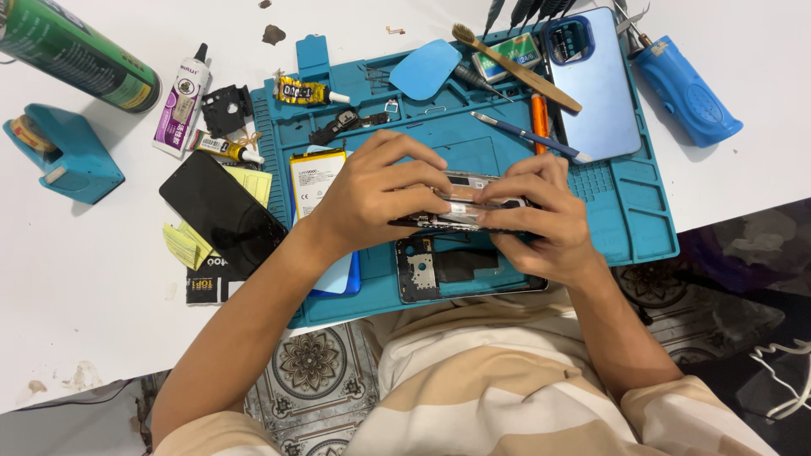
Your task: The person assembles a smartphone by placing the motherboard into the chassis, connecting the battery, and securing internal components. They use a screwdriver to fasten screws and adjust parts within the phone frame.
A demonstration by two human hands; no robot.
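Hands gripped our opened phone, left hand and right hand closed on it above the mat's near edge; a phone frame lay just below, a battery crowding left.

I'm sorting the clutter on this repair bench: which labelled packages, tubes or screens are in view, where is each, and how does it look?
Green spray can: top left corner, lying on its side.
White glue bottle: left of the blue mat, black nozzle, purple label.
Two yellow-and-black glue tubes: mat's upper left.
Battery: on the mat beside the left hand, white-and-yellow label.
Dark phone screen: left of the mat, blank.
Right hand: on the phone frame, no label visible.
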